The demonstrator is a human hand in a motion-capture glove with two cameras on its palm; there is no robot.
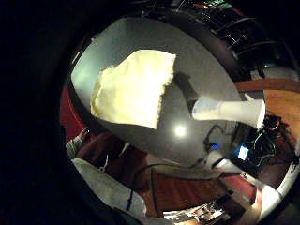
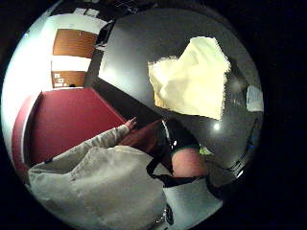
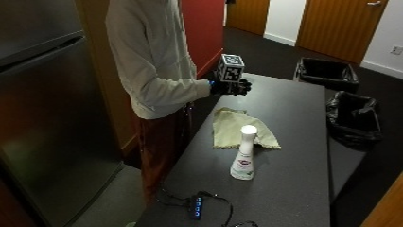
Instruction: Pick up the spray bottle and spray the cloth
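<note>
Nearest the outside camera, a small power strip (image 3: pixel 197 206) with blue lights lies on the dark worktop (image 3: pixel 296 189), its cable trailing toward the edge. Just beyond it stands the spray bottle (image 3: pixel 243 153), upright and untouched, white with a label low on its body; it sits where the gloved right hand could reach it by coming down and forward. Past the spray bottle, just beside it, the yellow cloth (image 3: pixel 239 128) lies rumpled and partly folded on the worktop, spread enough to give a target for the spray. Judged from this layout, the pick-up has not begun.

Beyond the cloth, the right hand (image 3: pixel 230 86) hangs in the air above the worktop's far half, well apart from the spray bottle. Its fingers look curled in on themselves with nothing between them. Both palm views look down on the cloth (image 1: pixel 133 89) (image 2: pixel 192 81) and, beside it, the spray bottle (image 1: pixel 229 112), which suits a hand poised above them.

The worktop is smooth, dark grey and slightly glossy. Farther from the spray bottle sit two black-lined bins (image 3: pixel 353 116), wooden doors (image 3: pixel 340 26) and a red wall (image 3: pixel 201 28).
</note>
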